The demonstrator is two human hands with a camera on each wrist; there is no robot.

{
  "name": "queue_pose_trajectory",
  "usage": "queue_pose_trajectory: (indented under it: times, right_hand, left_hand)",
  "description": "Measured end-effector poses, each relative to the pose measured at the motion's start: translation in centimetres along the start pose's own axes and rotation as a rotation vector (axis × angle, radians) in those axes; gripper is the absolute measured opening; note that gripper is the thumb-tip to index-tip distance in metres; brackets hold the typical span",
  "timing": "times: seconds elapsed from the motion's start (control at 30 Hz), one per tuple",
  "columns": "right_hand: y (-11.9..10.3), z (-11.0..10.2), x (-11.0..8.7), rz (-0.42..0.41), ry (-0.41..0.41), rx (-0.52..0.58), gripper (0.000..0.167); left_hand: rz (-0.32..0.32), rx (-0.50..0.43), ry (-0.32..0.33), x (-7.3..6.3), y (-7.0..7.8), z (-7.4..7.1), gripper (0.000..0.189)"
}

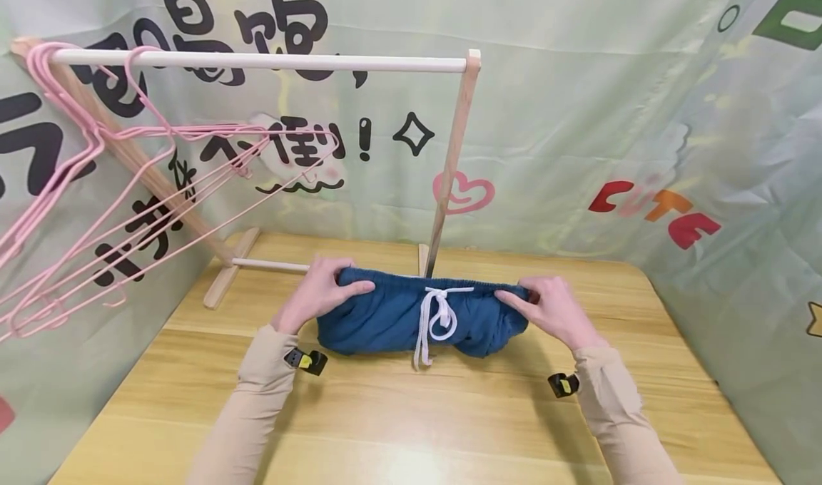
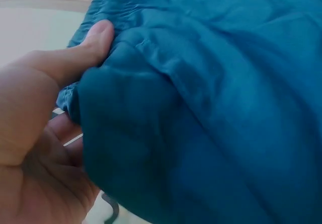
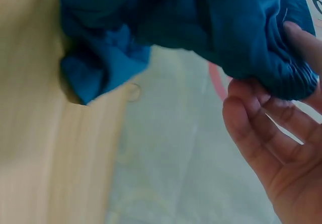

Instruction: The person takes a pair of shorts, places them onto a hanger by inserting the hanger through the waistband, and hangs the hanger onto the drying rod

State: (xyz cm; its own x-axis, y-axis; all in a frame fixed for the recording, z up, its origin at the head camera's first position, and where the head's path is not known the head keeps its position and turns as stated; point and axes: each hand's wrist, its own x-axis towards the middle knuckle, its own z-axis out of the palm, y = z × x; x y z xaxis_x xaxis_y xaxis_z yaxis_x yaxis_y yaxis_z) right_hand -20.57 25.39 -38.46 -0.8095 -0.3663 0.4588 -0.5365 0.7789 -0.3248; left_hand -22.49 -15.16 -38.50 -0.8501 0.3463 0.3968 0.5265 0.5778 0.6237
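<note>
Blue drawstring shorts or trousers [image 1: 392, 317] hang between the two hands above the table, their gathered elastic waistband uppermost. A white drawstring [image 1: 439, 317], tied in a bow, dangles at the front. The left hand [image 1: 321, 292] pinches one end of the waistband, its thumb lying on the front side. At the opposite end the right hand [image 1: 555, 307] pinches the band between thumb and fingers. In the left wrist view the blue cloth [image 2: 211, 103] droops in folds beside the palm. The right wrist view shows a lower corner of the cloth [image 3: 103, 65] close to the wooden tabletop.
A rack with a white rail [image 1: 270, 60] and wooden legs stands at the back left of the table [image 1: 411, 414]. Several pink hangers [image 1: 170, 130] hang at its left end. A printed curtain [image 1: 565, 128] surrounds the table. Each wrist wears a small black camera.
</note>
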Motion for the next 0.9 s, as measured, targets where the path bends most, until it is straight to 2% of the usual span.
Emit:
queue_pose_trajectory:
  times: [0.13, 0.2, 0.27, 0.33, 0.43, 0.6, 0.77, 0.83, 0.9]
  right_hand:
    - [0.1, 0.4, -0.7, 0.056, -0.122, 0.099, 0.046]
    - [0.1, 0.3, -1.0, 0.055, -0.168, 0.157, 0.045]
    - [0.1, -0.1, -1.0, 0.044, -0.184, 0.205, 0.043]
    - [-0.2, -0.9, -0.8, 0.009, -0.156, 0.221, 0.039]
    - [-1.0, -2.7, 0.0, -0.052, -0.045, 0.222, 0.032]
    - [-2.6, -5.7, 2.0, -0.132, 0.217, 0.196, 0.026]
    - [-4.3, -7.7, 3.9, -0.116, 0.454, 0.234, 0.013]
    - [-4.8, -8.2, 4.4, -0.114, 0.53, 0.226, 0.015]
    - [-5.0, -8.3, 4.5, -0.133, 0.577, 0.202, 0.017]
  left_hand:
    - [-0.051, 0.024, -0.04, -1.1, -0.5, 0.2, 0.046]
    - [-0.066, 0.01, -0.048, -1.3, -0.6, 0.2, 0.046]
    - [-0.069, -0.019, -0.051, -1.4, -0.5, -0.1, 0.047]
    - [-0.056, -0.057, -0.04, -1.3, -0.2, -0.5, 0.046]
    - [-0.031, -0.108, -0.004, -0.9, 0.7, -1.6, 0.043]
    - [0.016, -0.161, 0.105, 0.5, 2.9, -3.4, 0.028]
    - [0.081, -0.217, 0.286, 2.0, 5.5, -4.9, 0.014]
    - [0.13, -0.224, 0.352, 2.4, 6.3, -5.4, 0.012]
    - [0.185, -0.192, 0.402, 2.6, 6.8, -5.7, 0.011]
